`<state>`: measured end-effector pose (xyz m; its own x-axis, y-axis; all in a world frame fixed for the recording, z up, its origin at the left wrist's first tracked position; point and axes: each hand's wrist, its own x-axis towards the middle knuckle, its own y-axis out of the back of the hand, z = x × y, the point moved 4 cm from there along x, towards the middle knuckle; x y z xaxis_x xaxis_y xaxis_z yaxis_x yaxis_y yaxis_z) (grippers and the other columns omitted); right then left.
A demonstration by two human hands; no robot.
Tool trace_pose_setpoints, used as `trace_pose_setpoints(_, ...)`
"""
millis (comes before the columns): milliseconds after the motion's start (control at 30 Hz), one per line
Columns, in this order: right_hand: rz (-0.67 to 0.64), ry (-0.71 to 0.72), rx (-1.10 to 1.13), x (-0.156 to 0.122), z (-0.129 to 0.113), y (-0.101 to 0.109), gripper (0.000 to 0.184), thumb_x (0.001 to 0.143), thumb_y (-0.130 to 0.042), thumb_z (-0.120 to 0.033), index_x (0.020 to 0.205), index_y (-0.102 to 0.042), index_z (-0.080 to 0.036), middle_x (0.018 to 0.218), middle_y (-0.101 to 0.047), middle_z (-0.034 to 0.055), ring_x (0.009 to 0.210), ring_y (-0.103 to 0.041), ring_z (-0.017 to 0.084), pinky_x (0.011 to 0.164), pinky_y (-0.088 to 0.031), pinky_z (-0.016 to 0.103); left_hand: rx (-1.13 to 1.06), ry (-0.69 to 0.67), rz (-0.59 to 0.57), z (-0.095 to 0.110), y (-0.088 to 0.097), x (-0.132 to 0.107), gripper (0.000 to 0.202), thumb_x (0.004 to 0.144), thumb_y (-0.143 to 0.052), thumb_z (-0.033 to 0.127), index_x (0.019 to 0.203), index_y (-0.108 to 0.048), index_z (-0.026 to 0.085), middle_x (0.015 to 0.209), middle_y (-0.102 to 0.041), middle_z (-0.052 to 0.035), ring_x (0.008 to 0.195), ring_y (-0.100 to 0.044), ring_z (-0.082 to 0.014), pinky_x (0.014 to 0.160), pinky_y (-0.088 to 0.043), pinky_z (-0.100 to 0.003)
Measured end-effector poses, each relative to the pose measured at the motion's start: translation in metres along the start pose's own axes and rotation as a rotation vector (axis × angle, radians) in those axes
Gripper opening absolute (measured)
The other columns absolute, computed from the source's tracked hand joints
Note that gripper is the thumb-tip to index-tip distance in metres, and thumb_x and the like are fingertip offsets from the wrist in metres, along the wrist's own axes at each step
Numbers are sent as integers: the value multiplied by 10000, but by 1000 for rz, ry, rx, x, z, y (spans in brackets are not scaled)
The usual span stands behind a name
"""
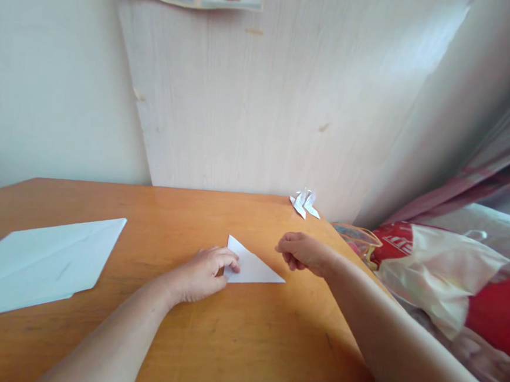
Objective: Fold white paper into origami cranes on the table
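Note:
A white sheet of paper folded into a triangle (255,269) lies on the wooden table, its long point toward the right. My left hand (207,271) rests on its left end, with curved fingers over the paper and the thumb at the near edge, holding it against the table. Part of that left end is hidden under the fingers. Just right of the paper, apart from it, my right hand (301,252) hovers with the fingers curled in and nothing visible in them.
White paper sheets (46,263) lie on the left of the wooden table (225,342). Small folded paper pieces (304,204) stand at the back right corner. Beyond the right edge are a pale plastic bag (438,270) and red packages (499,313). A wall board (244,108) rises behind.

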<state>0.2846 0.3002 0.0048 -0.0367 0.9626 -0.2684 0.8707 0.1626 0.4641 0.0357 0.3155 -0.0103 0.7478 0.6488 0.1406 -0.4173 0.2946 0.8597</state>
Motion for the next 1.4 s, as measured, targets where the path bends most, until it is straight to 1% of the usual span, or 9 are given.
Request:
trace_pose_setpoints(133, 134, 76, -24, 20, -13, -14, 81, 817, -555, -268, 791, -516, -202, 631, -579, -18, 510, -538, 104, 439, -288, 215, -57, 10, 48, -1, 0, 1, 371, 718, -543, 74, 1014, -693, 242, 1132, -657, -38, 1075, -589, -216, 971, -455, -339)
trace_pose_setpoints(233, 260, 139, -86, 29, -10, -24, 45, 824, -520, -226, 795, -497, -201, 686, -579, -12, 604, -546, 113, 514, -344, 215, -82, 41, 110, 0, 4, 0, 279, 758, -587, 139, 1006, -671, 237, 1082, -646, -37, 1030, -588, -216, 944, -462, -343)
trace_pose_setpoints(333, 314, 185, -189, 31, 0, -26, 31, 789, -542, -206, 763, -527, -197, 700, -588, -8, 657, -531, 132, 549, -334, 230, -74, 101, 162, 0, 8, -1, 199, 799, -613, 213, 992, -653, 235, 1035, -639, -35, 1017, -584, -227, 925, -455, -353)
trace_pose_setpoints(467, 255, 203, -292, 30, 9, -25, 56, 793, -545, -223, 753, -571, -192, 694, -614, -11, 661, -540, 136, 562, -327, 234, -56, 170, 172, -2, 8, -2, 144, 824, -640, 289, 956, -635, 233, 997, -624, -36, 972, -587, -228, 874, -454, -345)
trace_pose_setpoints(667, 160, 197, -409, 26, 7, -34, 85, 787, -583, -261, 769, -625, -190, 743, -668, 9, 683, -562, 144, 565, -310, 241, -31, 188, 99, -2, 6, -6, 373, 740, -768, 450, 1008, -623, 235, 1058, -604, -46, 1005, -570, -254, 872, -453, -350)
trace_pose_setpoints(833, 141, 196, -452, 22, 5, -38, 74, 753, -625, -268, 762, -633, -195, 751, -668, 14, 681, -552, 149, 562, -300, 251, -5, 203, 91, -4, 5, -7, 402, 722, -787, 443, 1022, -614, 238, 1080, -589, -43, 1025, -561, -255, 887, -447, -352)
trace_pose_setpoints(1033, 119, 212, -402, 23, 7, -41, 39, 741, -615, -226, 761, -612, -193, 696, -641, -7, 630, -536, 133, 536, -305, 238, -21, 209, 92, -3, 5, -7, 397, 721, -779, 449, 1017, -612, 242, 1092, -589, -47, 1056, -565, -262, 911, -453, -368)
trace_pose_setpoints(1267, 121, 299, -311, 16, -1, -45, 17, 782, -582, -203, 776, -576, -189, 703, -620, -15, 631, -529, 119, 537, -326, 220, -239, 325, 210, -14, 0, -6, 618, 691, -803, 390, 1228, -554, 214, 1275, -584, -120, 1125, -575, -295, 951, -459, -412)
trace_pose_setpoints(1400, 159, 365, -212, 11, -7, -44, 30, 797, -580, -219, 783, -571, -194, 689, -600, -17, 621, -517, 127, 545, -340, 227, -312, 370, 261, -19, -1, -5, 715, 718, -778, 407, 1341, -490, 204, 1252, -603, -138, 1096, -578, -289, 937, -462, -427)
